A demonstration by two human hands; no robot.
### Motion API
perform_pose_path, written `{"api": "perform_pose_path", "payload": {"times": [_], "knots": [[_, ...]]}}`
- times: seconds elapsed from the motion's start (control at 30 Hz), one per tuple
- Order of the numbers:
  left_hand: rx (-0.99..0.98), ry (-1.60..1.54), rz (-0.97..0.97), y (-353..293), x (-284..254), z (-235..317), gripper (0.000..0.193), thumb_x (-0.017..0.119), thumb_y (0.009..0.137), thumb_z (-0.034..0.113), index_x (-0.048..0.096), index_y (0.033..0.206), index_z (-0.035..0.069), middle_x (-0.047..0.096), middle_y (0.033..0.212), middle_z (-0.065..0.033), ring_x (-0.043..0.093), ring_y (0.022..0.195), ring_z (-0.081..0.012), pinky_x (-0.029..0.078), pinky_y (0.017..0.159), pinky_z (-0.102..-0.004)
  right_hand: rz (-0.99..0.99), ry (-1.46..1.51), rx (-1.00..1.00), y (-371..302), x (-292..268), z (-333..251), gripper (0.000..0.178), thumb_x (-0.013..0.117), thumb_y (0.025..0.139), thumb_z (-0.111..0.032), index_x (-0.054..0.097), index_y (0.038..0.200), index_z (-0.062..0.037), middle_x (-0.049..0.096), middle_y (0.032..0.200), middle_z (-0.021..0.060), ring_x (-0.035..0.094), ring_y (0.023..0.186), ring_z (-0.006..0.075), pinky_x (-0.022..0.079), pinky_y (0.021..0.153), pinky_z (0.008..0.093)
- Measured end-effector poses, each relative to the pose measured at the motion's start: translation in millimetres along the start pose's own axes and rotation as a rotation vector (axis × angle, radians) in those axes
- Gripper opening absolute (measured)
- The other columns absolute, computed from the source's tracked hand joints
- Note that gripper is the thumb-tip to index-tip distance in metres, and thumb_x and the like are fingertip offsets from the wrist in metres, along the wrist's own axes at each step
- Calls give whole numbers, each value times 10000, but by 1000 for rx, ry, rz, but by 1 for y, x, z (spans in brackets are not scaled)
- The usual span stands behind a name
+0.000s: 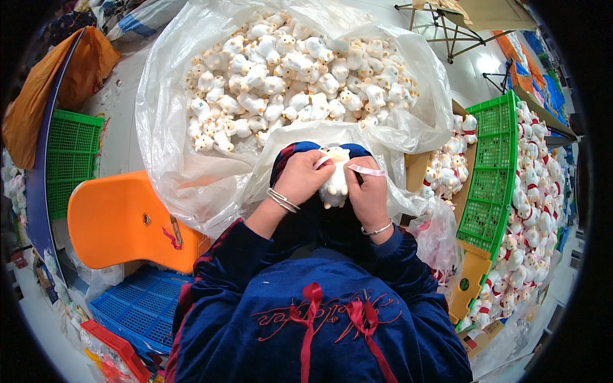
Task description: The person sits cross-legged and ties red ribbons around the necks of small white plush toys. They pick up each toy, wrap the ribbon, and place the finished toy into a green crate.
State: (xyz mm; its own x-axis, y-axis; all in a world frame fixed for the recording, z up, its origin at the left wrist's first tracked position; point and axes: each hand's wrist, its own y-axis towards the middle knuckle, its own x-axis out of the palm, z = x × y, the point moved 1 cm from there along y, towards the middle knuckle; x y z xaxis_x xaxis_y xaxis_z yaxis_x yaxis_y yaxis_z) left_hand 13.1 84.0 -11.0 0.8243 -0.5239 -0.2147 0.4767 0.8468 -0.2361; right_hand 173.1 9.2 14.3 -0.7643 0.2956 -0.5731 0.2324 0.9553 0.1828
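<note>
Bag (161, 105) of clear plastic, spread wide, takes up most of the ground ahead of me, its near edge bunched up close to my knees. Inside it lies a broad heap (274, 80) of white plush toys with orange-brown patches. Off to my right runs a long green crate (490, 166), with more white toys beyond its near wall, many with red at the neck. An orange chair (115, 223) stands at my left, and a blue crate (137, 309) sits just behind it. Between bag and green crate, a cardboard box (417, 167) holds further toys.

Over my lap, my left hand (301, 176) and right hand (370, 196) flank one white toy (334, 182), upright between them. A pale pink ribbon (368, 170) is at its neck; the fingers of each hand are pinched together on it, and one tail sticks out past my right fingers. Thin bangles (282, 200) circle my left wrist.
</note>
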Motion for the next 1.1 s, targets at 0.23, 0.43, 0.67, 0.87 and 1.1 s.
{"api": "perform_pose_path", "payload": {"times": [0.23,0.43,0.67,0.87,1.1], "knots": [[163,-3,166,-3,12,7,215,722,905,199,703,900,-14,611,709,-71,555,671,-94,464,627,-285,-108,158,-48,14,-9,13,72,723,861,-48,686,898,2,630,871,112,621,794,254,495,708,343],[40,-44,140,-3,9,13,215,720,924,201,714,914,-14,600,681,-12,491,655,-53,438,615,-256,-299,253,-29,24,-17,15,77,713,867,-26,716,943,-26,620,862,86,608,786,217,493,708,312],[-39,-149,44,1,11,13,193,715,926,188,717,928,-4,636,755,24,523,723,-40,443,668,-233,-375,334,-7,36,-24,18,108,686,871,3,715,962,-48,596,879,71,596,820,204,477,734,295],[39,-178,-1,0,18,11,123,702,907,116,714,984,21,655,826,20,562,755,-46,454,675,-227,-414,294,-112,50,-19,12,129,694,875,-27,735,990,-69,594,867,71,600,814,205,474,729,311],[13,-97,38,3,22,17,200,731,883,113,723,1053,8,703,904,-4,616,807,-59,506,740,-226,-365,331,34,51,-13,12,156,716,905,-138,735,1030,-47,636,828,85,612,750,188,491,694,307]]}}
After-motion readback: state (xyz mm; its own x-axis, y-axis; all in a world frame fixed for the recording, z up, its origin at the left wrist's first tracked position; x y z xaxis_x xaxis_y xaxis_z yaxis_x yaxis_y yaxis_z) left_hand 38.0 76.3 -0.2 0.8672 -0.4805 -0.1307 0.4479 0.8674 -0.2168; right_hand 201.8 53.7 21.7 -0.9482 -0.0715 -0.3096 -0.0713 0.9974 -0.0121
